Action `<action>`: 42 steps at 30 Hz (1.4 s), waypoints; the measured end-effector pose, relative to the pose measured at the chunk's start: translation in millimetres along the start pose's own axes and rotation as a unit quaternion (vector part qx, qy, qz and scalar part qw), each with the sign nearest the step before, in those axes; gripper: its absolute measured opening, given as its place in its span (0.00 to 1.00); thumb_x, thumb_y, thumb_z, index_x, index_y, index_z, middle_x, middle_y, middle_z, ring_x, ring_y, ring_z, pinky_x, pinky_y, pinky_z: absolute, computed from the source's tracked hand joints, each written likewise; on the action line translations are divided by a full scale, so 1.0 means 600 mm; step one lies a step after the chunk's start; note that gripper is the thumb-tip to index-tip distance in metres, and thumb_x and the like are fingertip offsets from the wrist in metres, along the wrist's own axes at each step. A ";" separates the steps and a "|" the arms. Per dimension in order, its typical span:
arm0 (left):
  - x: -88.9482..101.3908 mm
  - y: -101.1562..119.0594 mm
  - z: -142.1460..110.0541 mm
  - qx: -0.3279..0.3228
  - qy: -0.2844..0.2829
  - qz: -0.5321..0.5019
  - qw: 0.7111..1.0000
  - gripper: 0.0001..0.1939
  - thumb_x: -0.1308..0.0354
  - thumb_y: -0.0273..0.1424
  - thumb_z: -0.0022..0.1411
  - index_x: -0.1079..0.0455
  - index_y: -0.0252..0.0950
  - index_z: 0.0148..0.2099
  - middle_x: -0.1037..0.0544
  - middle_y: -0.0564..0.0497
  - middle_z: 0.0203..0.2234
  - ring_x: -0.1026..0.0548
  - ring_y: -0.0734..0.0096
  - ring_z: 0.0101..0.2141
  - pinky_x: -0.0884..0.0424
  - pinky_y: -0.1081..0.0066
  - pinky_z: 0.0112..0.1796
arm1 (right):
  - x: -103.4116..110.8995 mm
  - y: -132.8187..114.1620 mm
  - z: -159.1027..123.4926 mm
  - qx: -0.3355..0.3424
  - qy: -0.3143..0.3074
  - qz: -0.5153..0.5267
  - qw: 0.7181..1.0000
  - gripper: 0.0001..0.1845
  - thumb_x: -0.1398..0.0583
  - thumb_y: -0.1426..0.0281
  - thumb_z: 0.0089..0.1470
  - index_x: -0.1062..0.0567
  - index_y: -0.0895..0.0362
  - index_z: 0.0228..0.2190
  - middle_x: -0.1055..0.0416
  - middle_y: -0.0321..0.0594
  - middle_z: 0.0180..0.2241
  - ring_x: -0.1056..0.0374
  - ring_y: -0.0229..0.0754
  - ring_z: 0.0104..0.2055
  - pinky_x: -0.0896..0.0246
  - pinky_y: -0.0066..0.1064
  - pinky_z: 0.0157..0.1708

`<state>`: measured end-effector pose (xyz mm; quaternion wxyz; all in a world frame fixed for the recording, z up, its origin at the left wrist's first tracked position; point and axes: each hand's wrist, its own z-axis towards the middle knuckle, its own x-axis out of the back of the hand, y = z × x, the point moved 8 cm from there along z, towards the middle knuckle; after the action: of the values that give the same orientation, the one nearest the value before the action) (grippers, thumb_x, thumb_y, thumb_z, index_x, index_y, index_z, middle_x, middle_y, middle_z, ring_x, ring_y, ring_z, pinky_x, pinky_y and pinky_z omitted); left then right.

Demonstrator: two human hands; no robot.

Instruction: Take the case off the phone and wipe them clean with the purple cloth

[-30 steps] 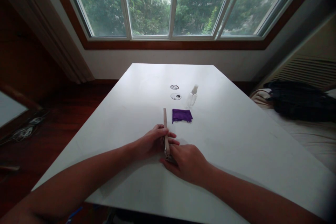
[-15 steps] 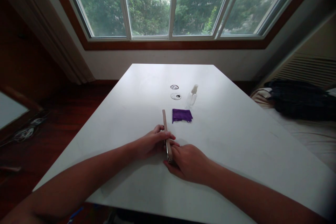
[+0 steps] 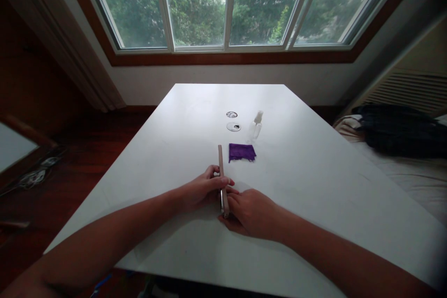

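Held upright and seen edge-on, a slim tan-edged device [image 3: 220, 160] stands between my two hands over the near middle of the white table; its flat faces barely show, so I cannot tell whether it is a phone or a tablet. My left hand [image 3: 204, 188] grips it at mid-length, thumb across the edge and fingers on the left side. Nearer me, my right hand [image 3: 249, 214] closes on its lower end from the right, some fingertips hidden behind it. Just beyond lies a folded purple cloth [image 3: 242, 152]. Behind the cloth stands a clear spray bottle [image 3: 256, 128] with a white top.
Two round inserts [image 3: 233, 126] sit on or in the white table [image 3: 157, 158] left of the bottle. A window [image 3: 226, 9] lies past the far edge. On the right, dark clothing [image 3: 401, 130] rests on a bed; cables [image 3: 33, 177] lie on the floor at left.
The device's far end has shifted slightly right and stands a little straighter. Both hands keep their hold, and the objects on the table stay where they were.
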<state>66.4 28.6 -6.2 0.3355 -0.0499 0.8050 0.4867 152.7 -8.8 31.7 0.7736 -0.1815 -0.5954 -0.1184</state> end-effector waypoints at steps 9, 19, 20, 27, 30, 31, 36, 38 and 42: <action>-0.004 0.010 -0.006 -0.019 -0.017 0.003 1.000 0.31 0.25 0.38 0.50 0.42 0.38 0.47 0.24 0.42 0.48 0.20 0.60 0.43 0.23 0.64 0.38 | 0.005 0.010 -0.004 -0.015 0.027 0.017 0.999 0.14 0.42 0.58 0.63 0.29 0.58 0.38 0.22 0.45 0.36 0.28 0.43 0.29 0.37 0.33 0.29; 0.008 0.025 -0.004 -0.090 0.048 0.030 0.994 0.33 0.26 0.35 0.51 0.45 0.40 0.49 0.27 0.44 0.48 0.21 0.64 0.36 0.23 0.63 0.37 | 0.041 0.034 -0.019 -0.102 0.140 0.136 0.975 0.18 0.40 0.60 0.61 0.33 0.55 0.48 0.23 0.38 0.35 0.26 0.41 0.31 0.36 0.30 0.31; 0.012 0.028 -0.004 -0.102 0.061 0.042 0.992 0.33 0.26 0.35 0.51 0.46 0.40 0.49 0.27 0.44 0.49 0.21 0.64 0.36 0.23 0.61 0.38 | 0.043 0.038 -0.021 -0.111 0.149 0.152 0.971 0.21 0.39 0.61 0.60 0.35 0.54 0.52 0.22 0.38 0.37 0.26 0.40 0.31 0.36 0.30 0.31; 0.025 0.031 0.001 -0.133 0.079 0.098 0.983 0.34 0.27 0.35 0.53 0.47 0.42 0.51 0.28 0.45 0.50 0.21 0.64 0.40 0.23 0.58 0.42 | 0.044 0.035 -0.024 -0.083 0.158 0.191 0.965 0.33 0.43 0.69 0.59 0.44 0.55 0.63 0.22 0.42 0.43 0.25 0.39 0.28 0.30 0.30 0.30; 0.025 0.032 0.001 -0.137 0.082 0.110 0.981 0.36 0.26 0.36 0.52 0.47 0.42 0.52 0.28 0.44 0.51 0.21 0.63 0.40 0.22 0.58 0.41 | 0.044 0.032 -0.024 -0.078 0.160 0.182 0.967 0.36 0.43 0.71 0.57 0.46 0.57 0.65 0.21 0.43 0.41 0.25 0.40 0.28 0.28 0.32 0.31; 0.024 0.033 0.000 -0.140 0.084 0.114 0.980 0.37 0.25 0.35 0.51 0.47 0.42 0.52 0.28 0.44 0.51 0.21 0.62 0.41 0.22 0.58 0.41 | 0.044 0.033 -0.025 -0.082 0.161 0.180 0.967 0.37 0.44 0.72 0.56 0.46 0.57 0.66 0.21 0.43 0.40 0.25 0.40 0.27 0.27 0.32 0.30; 0.019 0.034 0.001 -0.141 0.076 0.124 0.979 0.38 0.25 0.34 0.49 0.49 0.42 0.52 0.28 0.43 0.51 0.21 0.60 0.42 0.23 0.56 0.43 | 0.039 0.044 -0.028 -0.127 0.167 0.182 0.961 0.38 0.44 0.74 0.53 0.45 0.56 0.65 0.21 0.40 0.38 0.28 0.37 0.22 0.30 0.29 0.25; 0.019 0.034 0.002 -0.145 0.072 0.120 0.980 0.39 0.24 0.32 0.48 0.49 0.42 0.51 0.28 0.44 0.51 0.21 0.61 0.42 0.23 0.56 0.44 | 0.035 0.048 -0.030 -0.143 0.164 0.182 0.959 0.37 0.44 0.74 0.54 0.44 0.56 0.65 0.21 0.39 0.37 0.27 0.38 0.23 0.31 0.28 0.24; 0.018 0.031 0.006 -0.152 0.055 0.112 0.981 0.39 0.24 0.30 0.48 0.50 0.43 0.50 0.27 0.47 0.47 0.21 0.62 0.42 0.24 0.57 0.45 | 0.032 0.053 -0.032 -0.164 0.172 0.176 0.955 0.36 0.45 0.74 0.55 0.43 0.55 0.64 0.20 0.40 0.39 0.27 0.38 0.24 0.31 0.29 0.26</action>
<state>52.3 44.0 0.5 0.2228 -0.0363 0.7395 0.6341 187.4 12.4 41.5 0.8323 -0.3847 -0.3848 -0.1057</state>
